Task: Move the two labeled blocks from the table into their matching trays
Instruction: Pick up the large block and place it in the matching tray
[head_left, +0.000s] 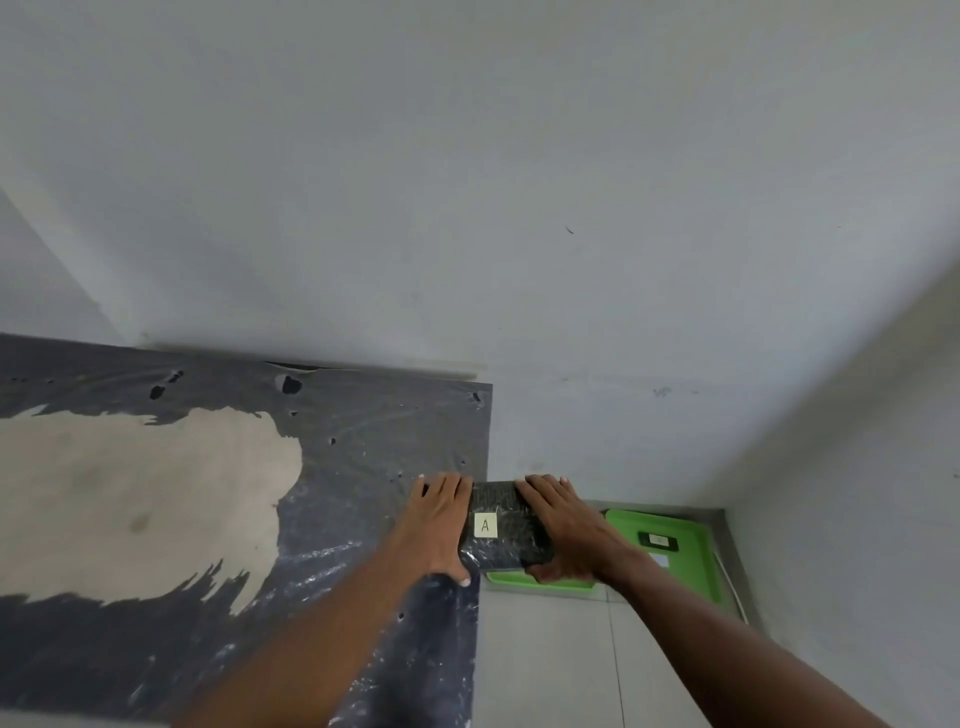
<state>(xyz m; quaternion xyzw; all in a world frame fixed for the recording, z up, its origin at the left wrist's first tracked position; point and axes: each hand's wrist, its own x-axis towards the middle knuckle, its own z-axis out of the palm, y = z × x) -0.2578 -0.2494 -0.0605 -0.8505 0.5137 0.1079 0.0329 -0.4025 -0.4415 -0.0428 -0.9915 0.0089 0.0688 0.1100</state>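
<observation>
A black block wrapped in plastic film (506, 525) carries a pale label marked A on its top face. My left hand (439, 519) presses flat against its left side and my right hand (566, 525) against its right side, so both hands hold it just past the right edge of the table (363, 467). A green tray (540, 581) on the floor lies directly below the block, mostly hidden by it. A second green tray (696, 545) lies further right and holds a small dark block with a pale label (658, 541).
The table top is covered in dark film, torn away over a large bare patch on the left. A grey wall rises close behind and to the right. Grey floor tiles (545, 665) lie below the trays, near the corner.
</observation>
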